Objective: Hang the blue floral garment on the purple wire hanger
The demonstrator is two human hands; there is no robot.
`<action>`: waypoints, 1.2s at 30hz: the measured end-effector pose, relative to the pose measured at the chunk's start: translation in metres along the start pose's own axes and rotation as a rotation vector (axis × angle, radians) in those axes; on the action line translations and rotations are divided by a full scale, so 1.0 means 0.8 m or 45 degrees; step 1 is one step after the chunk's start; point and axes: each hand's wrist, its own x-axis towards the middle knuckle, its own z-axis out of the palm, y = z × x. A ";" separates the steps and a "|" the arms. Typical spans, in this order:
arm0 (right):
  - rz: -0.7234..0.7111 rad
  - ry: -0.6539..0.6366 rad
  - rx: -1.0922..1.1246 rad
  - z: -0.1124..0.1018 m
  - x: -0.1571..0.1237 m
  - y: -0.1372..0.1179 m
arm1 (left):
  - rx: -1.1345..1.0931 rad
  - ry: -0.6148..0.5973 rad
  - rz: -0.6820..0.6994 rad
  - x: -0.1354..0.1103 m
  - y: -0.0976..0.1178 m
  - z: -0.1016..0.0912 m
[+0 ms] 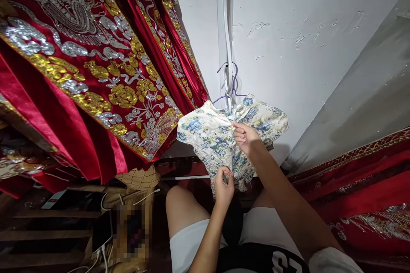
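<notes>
A short-sleeved cream blouse (211, 136) with blue and yellow flowers hangs on a purple hanger (235, 87) before me. The hanger's hook is at a white strap or cord (228, 38) running down the wall. With fingers pinched, my right hand (245, 136) holds the blouse's front centre edge just below the collar. Lower down the same edge, my left hand (224, 185) pinches the cloth between thumb and fingers. The fingertips cover the gripped bits of cloth, so I cannot make out any fastener there.
Red cloth with gold and silver sequins (124, 94) hangs at the left; more red cloth (368, 204) is at the lower right. A phone (102, 230) with a white cable lies on wooden furniture at the lower left. A white wall (288, 17) stands behind.
</notes>
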 end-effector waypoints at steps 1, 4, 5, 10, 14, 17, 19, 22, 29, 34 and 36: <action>-0.013 0.016 0.010 0.005 0.003 -0.005 | 0.001 -0.011 0.001 0.000 -0.002 0.003; -0.032 0.035 0.035 0.019 0.007 -0.020 | 0.009 -0.035 0.007 0.001 -0.008 0.009; -0.031 0.028 0.038 0.023 0.006 -0.026 | 0.018 -0.048 0.011 0.000 -0.011 0.010; -0.001 -0.053 -0.003 0.036 -0.006 -0.050 | 0.074 -0.129 0.036 -0.004 -0.023 0.006; -0.039 -0.081 -0.062 0.036 -0.019 -0.049 | -0.022 -0.148 0.077 0.024 -0.002 -0.010; -0.115 -0.119 -0.100 0.033 -0.025 -0.041 | -0.115 -0.068 0.242 0.077 0.051 -0.028; -0.169 -0.147 -0.144 0.030 -0.027 -0.035 | -0.152 0.012 0.443 0.121 0.098 -0.040; -0.276 -0.171 -0.254 0.026 -0.028 -0.029 | -0.077 0.060 0.709 0.182 0.162 -0.056; -0.821 -0.060 -0.638 0.004 -0.009 -0.012 | 0.308 -0.186 0.904 0.211 0.227 -0.071; -0.838 0.126 -0.867 -0.047 0.001 0.016 | 0.036 0.181 0.765 0.211 0.213 -0.106; -0.759 0.192 -0.916 -0.073 -0.006 0.034 | -0.188 0.386 0.581 0.217 0.181 -0.130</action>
